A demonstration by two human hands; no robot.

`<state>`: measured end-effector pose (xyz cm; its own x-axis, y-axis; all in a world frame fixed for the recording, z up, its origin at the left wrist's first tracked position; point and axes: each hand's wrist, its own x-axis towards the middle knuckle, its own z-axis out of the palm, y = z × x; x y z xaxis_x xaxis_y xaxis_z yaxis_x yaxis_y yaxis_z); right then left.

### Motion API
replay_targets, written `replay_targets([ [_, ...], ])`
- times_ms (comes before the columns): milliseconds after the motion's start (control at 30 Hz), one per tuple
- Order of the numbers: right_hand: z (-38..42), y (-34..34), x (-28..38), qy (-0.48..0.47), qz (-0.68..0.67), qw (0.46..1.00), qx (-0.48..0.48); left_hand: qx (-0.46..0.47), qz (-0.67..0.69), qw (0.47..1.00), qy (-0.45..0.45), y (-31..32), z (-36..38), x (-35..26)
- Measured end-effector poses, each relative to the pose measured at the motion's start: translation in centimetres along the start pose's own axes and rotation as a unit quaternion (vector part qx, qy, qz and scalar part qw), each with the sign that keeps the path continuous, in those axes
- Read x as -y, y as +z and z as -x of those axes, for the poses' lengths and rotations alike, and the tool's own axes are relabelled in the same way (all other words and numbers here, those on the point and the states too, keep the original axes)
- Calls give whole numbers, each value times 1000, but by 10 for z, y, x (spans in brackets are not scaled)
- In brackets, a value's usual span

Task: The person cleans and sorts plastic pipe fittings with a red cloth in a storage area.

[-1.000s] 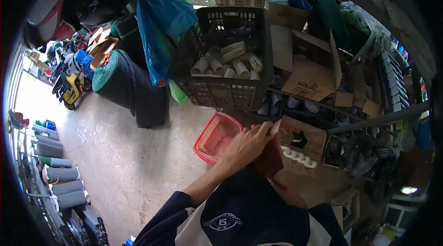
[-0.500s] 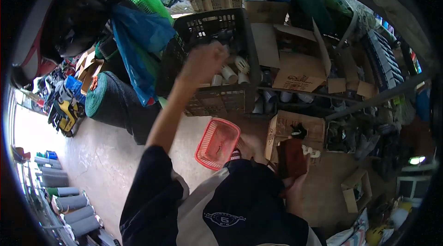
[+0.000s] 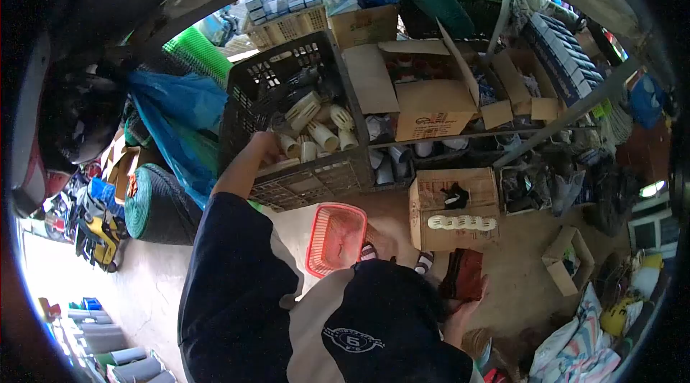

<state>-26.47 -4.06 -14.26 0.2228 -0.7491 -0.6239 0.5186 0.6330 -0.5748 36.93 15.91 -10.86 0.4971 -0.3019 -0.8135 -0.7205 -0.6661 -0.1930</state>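
Farthest left, below our left hand's level, we see a dark green mesh roll [image 3: 169, 207] near the edge of the floor. Between it and that hand hangs a crumpled blue plastic sheet [image 3: 176, 113]. Our left hand [image 3: 266, 146] reaches over the near side of a black crate [image 3: 309, 183]; its fingertips are hidden, so we cannot tell whether they grip anything. White slotted fittings [image 3: 323, 137] lie heaped in the crate just to the right of that hand, tilted at various angles. On the floor, below and to the right of our left hand, sits a red basket [image 3: 339, 239]. Farther right, level with the left hand or a little beyond it, stands a printed open carton [image 3: 435, 115]. Nearer our right hand, above it in view, is a cardboard box [image 3: 428, 199] with a row of white rings [image 3: 461, 222] against it. Our right hand [image 3: 468, 309] holds a reddish-brown pouch [image 3: 467, 275] from below and the side. Right of that hand, well apart, a small open box [image 3: 564, 271] rests on the floor.
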Motion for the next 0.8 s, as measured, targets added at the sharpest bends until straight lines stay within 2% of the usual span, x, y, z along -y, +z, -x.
replay_targets([
  [133, 13, 4, -3, 32, -46, 998, 34, 72, 69, 995, 9, 14, -72, 56],
  [200, 10, 2, -3, 42, -54, 996, 49, 29, 59, 997, 27, 8, -76, 75],
  [333, -9, 5, -2, 75, -69, 991, 92, -172, 57, 981, 71, -21, 5, 80],
  [400, -17, 18, -1, 93, -76, 986, 116, -251, 179, 948, 85, -37, 67, 70],
  [433, -21, 24, -1, 100, -76, 985, 122, -287, 273, 913, 94, -34, 97, 66],
  [467, -25, 31, -1, 108, -77, 983, 126, -321, 363, 869, 102, -30, 130, 57],
  [533, -23, 60, 6, 168, -59, 955, 238, -363, 565, 720, 175, -20, 216, 12],
  [567, -20, 78, 10, 195, -53, 935, 293, -388, 661, 596, 240, -3, 227, -11],
  [600, -16, 97, 11, 206, -77, 931, 291, -399, 738, 454, 300, 14, 236, -39],
  [633, -10, 114, 13, 215, -100, 928, 287, -395, 781, 386, 293, 23, 261, -80],
  [667, -8, 131, 14, 223, -118, 925, 283, -328, 816, 307, 363, 43, 260, -102],
  [700, -10, 144, 15, 189, -84, 920, 332, -246, 838, 270, 406, 61, 251, -130],
  [733, -12, 156, 17, 153, -51, 912, 376, -207, 843, 175, 465, 58, 262, -179],
  [767, -12, 165, 20, 134, -23, 910, 391, -165, 904, 153, 363, 77, 243, -207],
  [800, -11, 175, 23, 114, 4, 907, 404, -45, 923, 95, 370, 72, 253, -244],
])
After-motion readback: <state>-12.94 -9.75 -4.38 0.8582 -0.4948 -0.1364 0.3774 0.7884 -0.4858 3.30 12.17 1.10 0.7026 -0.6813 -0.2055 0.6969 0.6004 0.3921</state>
